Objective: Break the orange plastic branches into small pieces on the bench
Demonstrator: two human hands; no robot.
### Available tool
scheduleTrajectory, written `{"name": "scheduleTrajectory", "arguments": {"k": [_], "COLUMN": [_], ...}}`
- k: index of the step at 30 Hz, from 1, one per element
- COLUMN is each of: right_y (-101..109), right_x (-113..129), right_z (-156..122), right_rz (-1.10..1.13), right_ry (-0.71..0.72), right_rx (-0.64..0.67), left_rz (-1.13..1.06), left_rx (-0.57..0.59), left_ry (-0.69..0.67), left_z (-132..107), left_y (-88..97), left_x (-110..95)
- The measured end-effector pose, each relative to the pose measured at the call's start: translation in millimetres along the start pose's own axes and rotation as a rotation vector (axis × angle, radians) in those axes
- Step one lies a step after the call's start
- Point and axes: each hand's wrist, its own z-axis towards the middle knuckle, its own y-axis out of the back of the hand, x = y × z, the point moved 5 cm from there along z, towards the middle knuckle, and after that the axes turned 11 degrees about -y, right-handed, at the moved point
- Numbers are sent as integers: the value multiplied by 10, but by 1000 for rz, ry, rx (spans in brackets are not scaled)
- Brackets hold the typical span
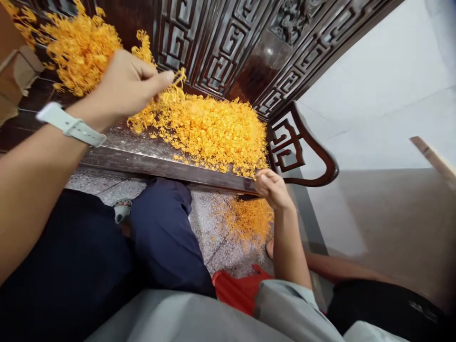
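Head view, orange-yellow pieces [221, 128], spiky, heaped, held cluster [175, 92] perhaps stringy

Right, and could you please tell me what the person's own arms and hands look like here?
Both are ungloved. The left hand has a pale, whitish watch-style strap with a loop at its wrist; no dial can be made out, and the forearm shows no sleeve. The right hand has no band at its wrist, and a loose, light grey sleeve ends around the elbow.

You can see the white wall [363, 128] bright above, shadowed below; the polished wood back [261, 64] shows small glare, while the orange floor pile [249, 219] looks rather blurred.
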Motion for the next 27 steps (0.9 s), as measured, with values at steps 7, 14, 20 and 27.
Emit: {"name": "scheduleTrajectory", "arguments": {"k": [7, 14, 20, 27], "right_y": [-444, -1008, -1745, -1058], "right_x": [889, 1245, 1072, 880], "right_z": [682, 814, 566, 686], "right_rz": [-309, -326, -383, 200], "right_ry": [349, 467, 526, 331], "right_rx": [-36, -258, -67, -214], "left_rz": [-197, -184, -28, -300], "left_rx": [299, 277, 235, 462], "left_ry": [-40, -103, -142, -206], "left_z": [-26, -54, -123, -219], "left_y": [-486, -661, -824, -978], "left_x": [-83, -312, -531, -827]}}
